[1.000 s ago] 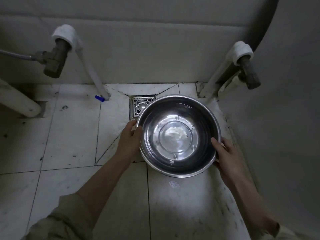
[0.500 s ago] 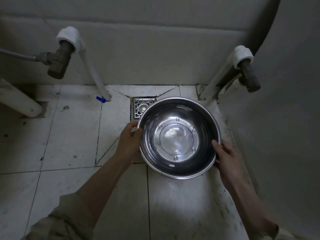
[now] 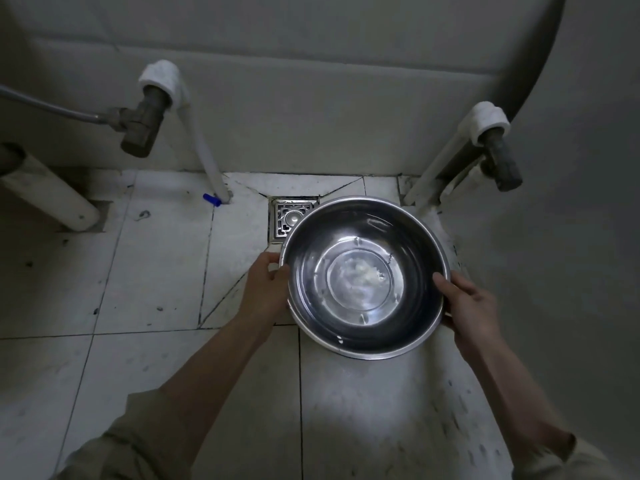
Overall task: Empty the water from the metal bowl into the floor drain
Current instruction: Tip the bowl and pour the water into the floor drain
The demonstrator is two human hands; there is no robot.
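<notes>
A round metal bowl [image 3: 365, 277] with a little water in its bottom is held above the tiled floor, roughly level. My left hand [image 3: 265, 285] grips its left rim and my right hand [image 3: 467, 303] grips its right rim. The square metal floor drain [image 3: 289, 220] lies in the floor just beyond the bowl's far left edge; the bowl covers the drain's right part.
White pipes with metal valves stand at the back left [image 3: 145, 123] and back right [image 3: 498, 161]. A thick white pipe [image 3: 52, 192] slants at far left. A small blue piece [image 3: 211, 199] lies by the left pipe's foot. Walls close in behind and on the right [image 3: 554, 237].
The bowl has stayed over the same spot beside the drain, sinking slightly in view. Both hands keep their grip on the rim.
</notes>
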